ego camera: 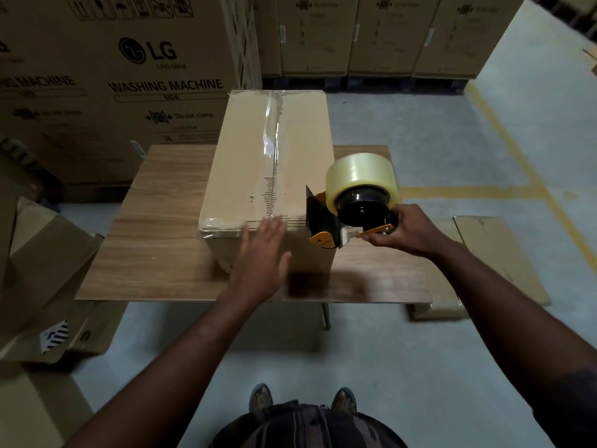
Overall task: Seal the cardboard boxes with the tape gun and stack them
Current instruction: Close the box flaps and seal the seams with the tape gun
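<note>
A long cardboard box (pixel 248 163) lies lengthwise on a wooden table (pixel 155 247), with clear tape running along its top seam and over the near edge. My left hand (pixel 261 257) presses flat with straight fingers on the box's near face and top edge. My right hand (pixel 410 231) grips the handle of a tape gun (pixel 349 208), black and orange with a big roll of clear tape. The gun hangs at the box's near right corner, its blade end beside the box.
Large washing-machine cartons (pixel 129 76) stand behind the table at left and further cartons (pixel 381 33) at the back. Open cardboard boxes (pixel 48 279) sit on the floor at left. Flattened boxes (pixel 484 263) lie on the floor at right. Yellow floor lines (pixel 517 166) run at right.
</note>
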The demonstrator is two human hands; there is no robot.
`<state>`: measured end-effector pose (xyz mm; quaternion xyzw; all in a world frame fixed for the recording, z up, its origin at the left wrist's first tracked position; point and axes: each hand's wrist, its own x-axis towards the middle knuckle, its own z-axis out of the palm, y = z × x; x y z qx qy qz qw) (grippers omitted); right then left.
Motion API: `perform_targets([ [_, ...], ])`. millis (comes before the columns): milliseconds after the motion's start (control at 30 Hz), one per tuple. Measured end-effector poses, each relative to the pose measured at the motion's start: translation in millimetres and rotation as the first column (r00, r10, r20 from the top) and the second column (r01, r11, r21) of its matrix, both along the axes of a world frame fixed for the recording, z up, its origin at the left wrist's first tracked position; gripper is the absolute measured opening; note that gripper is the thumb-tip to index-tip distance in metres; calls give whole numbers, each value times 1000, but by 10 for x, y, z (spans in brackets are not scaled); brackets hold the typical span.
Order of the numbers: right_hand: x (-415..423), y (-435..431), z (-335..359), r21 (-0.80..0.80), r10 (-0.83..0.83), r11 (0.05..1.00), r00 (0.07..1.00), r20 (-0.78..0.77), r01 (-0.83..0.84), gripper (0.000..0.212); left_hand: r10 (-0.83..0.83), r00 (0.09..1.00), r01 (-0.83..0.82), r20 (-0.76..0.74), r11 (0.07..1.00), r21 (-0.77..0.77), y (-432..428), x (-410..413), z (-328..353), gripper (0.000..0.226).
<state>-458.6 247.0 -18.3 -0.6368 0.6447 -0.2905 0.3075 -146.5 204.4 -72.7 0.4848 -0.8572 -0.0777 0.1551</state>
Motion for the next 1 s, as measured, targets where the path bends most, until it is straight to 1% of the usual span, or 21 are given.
perform_targets([
  [67, -4, 8, -4, -1, -3, 1000, 1000, 4, 3, 27, -84, 995, 86, -49, 996, 36, 33, -245, 33, 66],
  [100, -6, 16, -17, -4, -9, 1000, 1000, 5, 9, 28, -131, 989, 134, -64, 990, 40, 35, -341, 27, 61],
  [167, -1, 37, -29, -7, -18, 1000, 1000, 10, 18, 28, -179, 981, 181, -73, 983, 13, 26, -419, -28, 53],
  [300, -9, 52, -43, -2, -32, 999, 999, 36, 32, 31, -141, 968, 154, -205, 987, 49, -13, -350, -111, 58],
  [400, -46, 67, 8, -5, -35, 999, 999, 26, 36, 30, -156, 958, 163, -242, 987, 9, -19, -341, -153, 57],
  [467, -158, 104, 38, -1, -51, 999, 999, 13, 51, 30, -136, 953, 144, -271, 990, 9, -16, -345, -184, 59],
  [600, -492, 260, -12, 25, -76, 997, 997, -16, 77, 31, -116, 951, 118, -288, 993, -7, 5, -391, -222, 56],
  [667, -578, 305, -57, 56, -71, 996, 997, -38, 73, 28, -89, 952, 86, -293, 996, -23, 30, -447, -211, 54],
  [733, -585, 295, -112, 62, -70, 995, 996, -63, 74, 25, -50, 963, 44, -265, 999, -27, 61, -528, -176, 53],
  [800, -586, 249, -138, 52, -69, 996, 993, -97, 74, 27, -79, 970, 74, -229, 997, -34, 64, -638, -135, 54],
  [867, -593, 213, -141, 55, -65, 996, 990, -125, 72, 33, -161, 964, 158, -210, 987, -32, 48, -734, -130, 56],
  [933, -612, 216, -159, 61, -57, 996, 989, -133, 66, 37, -186, 951, 185, -246, 982, -27, 17, -778, -163, 57],
  [1000, -626, 238, -191, 66, -52, 996, 990, -131, 61, 40, -175, 941, 177, -289, 984, -22, -1, -771, -209, 56],
])
